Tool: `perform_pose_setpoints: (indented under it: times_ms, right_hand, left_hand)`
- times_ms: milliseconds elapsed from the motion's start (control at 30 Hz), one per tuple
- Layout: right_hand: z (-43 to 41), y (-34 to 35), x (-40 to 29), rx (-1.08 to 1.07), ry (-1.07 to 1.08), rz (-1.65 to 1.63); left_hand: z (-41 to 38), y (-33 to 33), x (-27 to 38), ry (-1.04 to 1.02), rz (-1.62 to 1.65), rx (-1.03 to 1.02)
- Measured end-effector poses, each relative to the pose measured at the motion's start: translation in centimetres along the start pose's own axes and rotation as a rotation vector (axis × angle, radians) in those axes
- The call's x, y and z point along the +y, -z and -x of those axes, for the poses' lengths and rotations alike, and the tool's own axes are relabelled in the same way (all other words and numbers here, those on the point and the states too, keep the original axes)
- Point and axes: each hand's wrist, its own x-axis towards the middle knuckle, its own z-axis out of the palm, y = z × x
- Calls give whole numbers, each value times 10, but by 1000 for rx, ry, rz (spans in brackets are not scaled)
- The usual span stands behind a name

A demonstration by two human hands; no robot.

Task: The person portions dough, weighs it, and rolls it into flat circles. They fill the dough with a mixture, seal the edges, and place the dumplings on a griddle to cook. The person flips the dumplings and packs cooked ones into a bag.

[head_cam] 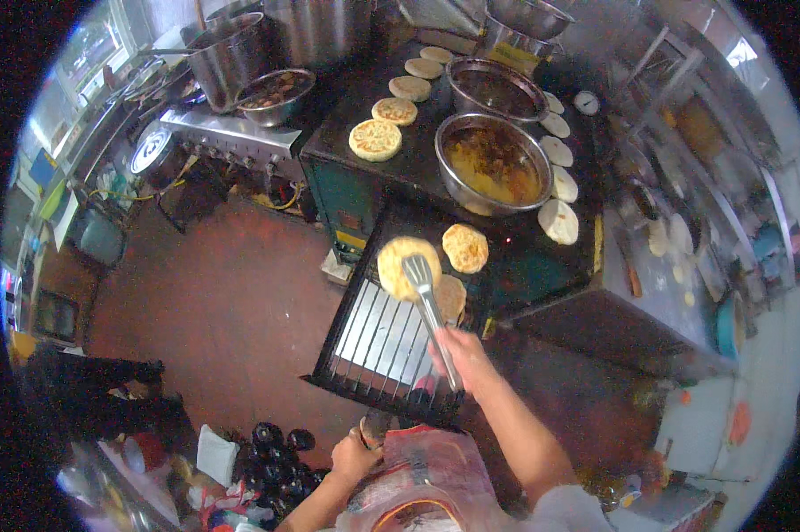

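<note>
My right hand grips metal tongs. Their slotted tip is on a round golden flatbread, which appears pinched over the barred rack of a pulled-out black drawer. Beyond it on the rack lies a browned flatbread; another flatbread is partly covered by the tongs and my hand. My left hand is closed around a handle at the drawer's near edge, close to my apron. Through the bars a bright metal sheet shows.
On the dark griddle stand a metal bowl of yellowish liquid and a second bowl, with rows of flatbreads on both sides. Left is a stove with large pots. A metal worktable runs along the right.
</note>
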Motion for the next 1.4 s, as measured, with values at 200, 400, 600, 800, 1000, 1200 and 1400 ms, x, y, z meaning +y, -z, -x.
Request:
perform_pose_setpoints:
  times_ms: [200, 400, 600, 800, 1000, 1200, 1400]
  right_hand:
    - [-144, -19, -97, -40, 182, -390]
    - [-116, -44, -64, -202, -47, -347]
    - [36, -13, 41, -4, -413, -386]
    - [-12, 3, 50, 292, -109, -258]
    - [-24, -32, 15, 353, 45, -194]
    - [-114, -82, -95, 50, 240, -264]
    - [-207, -87, -182, 267, 324, -313]
  left_hand:
    - [-5, -3, 7, 47, -63, 18]
    - [2, 1, 7, 60, -33, 12]
    - [-10, 3, 5, -4, 23, -65]
    - [-12, 17, 5, -127, 62, -122]
    - [-12, 15, 0, -120, 1, -68]
    - [-6, 7, -13, -35, 7, -72]
    - [-3, 18, 4, -13, 26, -126]
